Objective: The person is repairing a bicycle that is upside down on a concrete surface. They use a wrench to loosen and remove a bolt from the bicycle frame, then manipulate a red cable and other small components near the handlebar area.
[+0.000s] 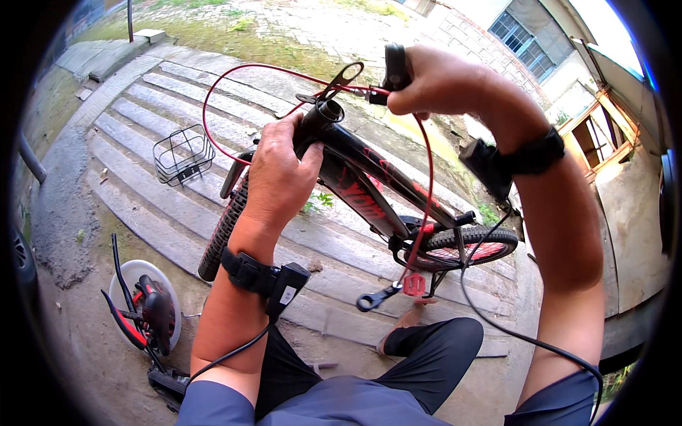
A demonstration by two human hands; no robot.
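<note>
A black bicycle frame [362, 199] with red lettering stands at a slant in front of me, its handlebar off. My left hand [278, 160] is closed round its head tube [312, 128], just below the open top. A metal bracket with a ring [347, 77] sticks up beside that opening. Raised at the upper right, my right hand [446, 79] grips a black brake lever [396, 65]. From it a red cable [428, 163] loops left over the frame and another length hangs down. At the lower end dangles a black ring-shaped clamp [376, 297].
A black wire basket [186, 172] lies on the ridged concrete ramp [142, 163] to the left. At the lower left, a black saddle [158, 316] and red-and-black parts rest on a white round dish [175, 302]. Wrist-worn devices [284, 287] trail black cables along both arms.
</note>
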